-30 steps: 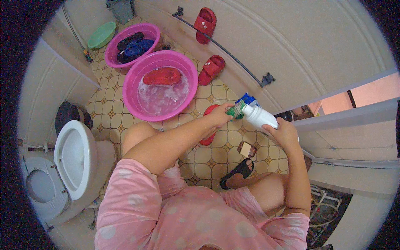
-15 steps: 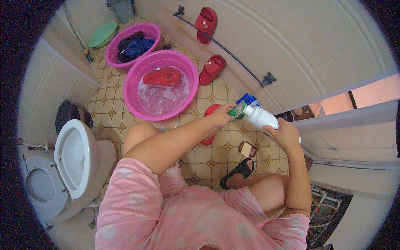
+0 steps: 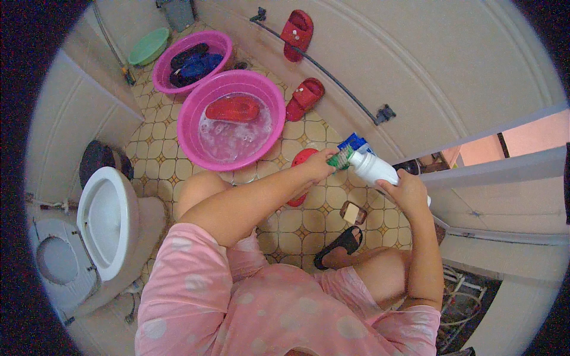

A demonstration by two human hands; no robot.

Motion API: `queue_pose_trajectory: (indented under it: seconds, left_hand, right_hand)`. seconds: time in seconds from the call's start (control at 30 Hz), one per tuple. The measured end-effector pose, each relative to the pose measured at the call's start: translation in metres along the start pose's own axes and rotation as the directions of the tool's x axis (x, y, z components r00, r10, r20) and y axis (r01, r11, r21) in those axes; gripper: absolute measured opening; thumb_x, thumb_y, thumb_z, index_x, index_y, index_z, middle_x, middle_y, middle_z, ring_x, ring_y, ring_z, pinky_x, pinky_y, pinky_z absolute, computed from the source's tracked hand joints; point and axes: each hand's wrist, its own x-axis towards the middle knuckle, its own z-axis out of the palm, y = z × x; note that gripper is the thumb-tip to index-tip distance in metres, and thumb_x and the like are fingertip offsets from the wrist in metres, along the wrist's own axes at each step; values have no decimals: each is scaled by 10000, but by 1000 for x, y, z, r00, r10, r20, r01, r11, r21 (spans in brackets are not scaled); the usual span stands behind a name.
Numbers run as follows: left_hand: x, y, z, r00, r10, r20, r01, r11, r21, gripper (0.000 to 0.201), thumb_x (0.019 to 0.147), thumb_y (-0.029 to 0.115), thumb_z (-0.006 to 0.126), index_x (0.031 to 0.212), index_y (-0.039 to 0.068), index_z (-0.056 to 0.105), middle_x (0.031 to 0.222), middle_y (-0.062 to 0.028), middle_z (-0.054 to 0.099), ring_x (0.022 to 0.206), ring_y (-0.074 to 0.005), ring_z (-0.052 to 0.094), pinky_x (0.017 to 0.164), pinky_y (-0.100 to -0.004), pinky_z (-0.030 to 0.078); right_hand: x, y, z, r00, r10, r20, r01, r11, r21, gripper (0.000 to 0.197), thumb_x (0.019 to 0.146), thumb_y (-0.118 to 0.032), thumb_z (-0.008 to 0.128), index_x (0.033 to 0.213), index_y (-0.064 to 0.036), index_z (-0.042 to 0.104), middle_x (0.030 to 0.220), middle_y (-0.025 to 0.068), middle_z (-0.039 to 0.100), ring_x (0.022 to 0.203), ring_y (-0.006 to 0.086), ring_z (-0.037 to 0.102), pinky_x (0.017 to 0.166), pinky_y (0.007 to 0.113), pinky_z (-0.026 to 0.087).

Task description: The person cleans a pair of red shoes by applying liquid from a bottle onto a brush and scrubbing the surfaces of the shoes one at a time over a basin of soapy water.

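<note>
- Tiled floor (image 3: 160, 124), spreading through the middle of the frame.
- White toilet (image 3: 128, 196), left side, its bowl facing up.
- Front pink tub (image 3: 189, 136), upper centre, holding foamy water and a red slipper (image 3: 233, 109).
- Back pink tub (image 3: 161, 76), upper left, just beside the front one, with black and blue footwear (image 3: 193, 66) inside.
- Green basin (image 3: 149, 46), further toward the upper left corner.
- Two more red slippers, upper centre: one (image 3: 297, 35) behind a wall pipe (image 3: 338, 81), one (image 3: 306, 97) below it.
- White bottle (image 3: 376, 168), right of centre, tilted, mouth toward the upper left.
- Right hand (image 3: 406, 190), grasping the bottle near its lower end.
- Left hand (image 3: 320, 166), centre, fingers closed around a green brush (image 3: 341, 159); the bottle's mouth is at its bristles, contact unclear.
- Blue packet (image 3: 354, 142), just behind the brush.
- Soap bar (image 3: 351, 213) in a brown dish, below the bottle.
</note>
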Motion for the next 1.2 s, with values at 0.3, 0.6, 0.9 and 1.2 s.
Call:
queue_pose_trajectory:
  seconds: [0.3, 0.6, 0.9, 1.2]
  left_hand:
    - [3, -6, 1, 999, -4, 48, 7, 998, -68, 539, 723, -48, 577, 1241, 26, 443, 1018, -74, 592, 900, -167, 554, 739, -272, 452]
    - [9, -11, 2, 999, 24, 28, -24, 1000, 5, 507, 735, -20, 596, 1217, 39, 451, 1021, -90, 603, 893, -176, 569, 748, -281, 463]
    - [13, -20, -2, 995, 101, 3, -101, 989, 106, 514, 742, -12, 610, 1227, 63, 457, 1036, -95, 605, 906, -189, 577, 753, -291, 474]
    - [-8, 18, -5, 997, 82, -7, -81, 962, -260, 558, 770, 52, 630, 1288, 114, 433, 1040, -71, 548, 956, -187, 515, 829, -298, 435]
  right_hand:
    - [0, 2, 4, 999, -17, -29, 17, 1000, -3, 619, 693, -585, 637, 877, 5, 609, 768, 199, 640, 726, 362, 629, 655, 445, 495]
    - [-1, -2, -1, 999, -27, -44, 27, 1000, -2, 605, 687, -571, 650, 860, 8, 613, 741, 194, 639, 715, 355, 630, 649, 440, 495]
    - [2, -1, 2, 1000, -12, -23, 13, 999, 40, 604, 688, -574, 651, 855, 5, 616, 768, 210, 638, 725, 376, 623, 653, 441, 491]
    - [25, 63, 50, 990, -28, 137, -64, 777, 626, 542, 740, -513, 646, 923, -4, 607, 815, 105, 627, 720, 213, 587, 659, 341, 457]
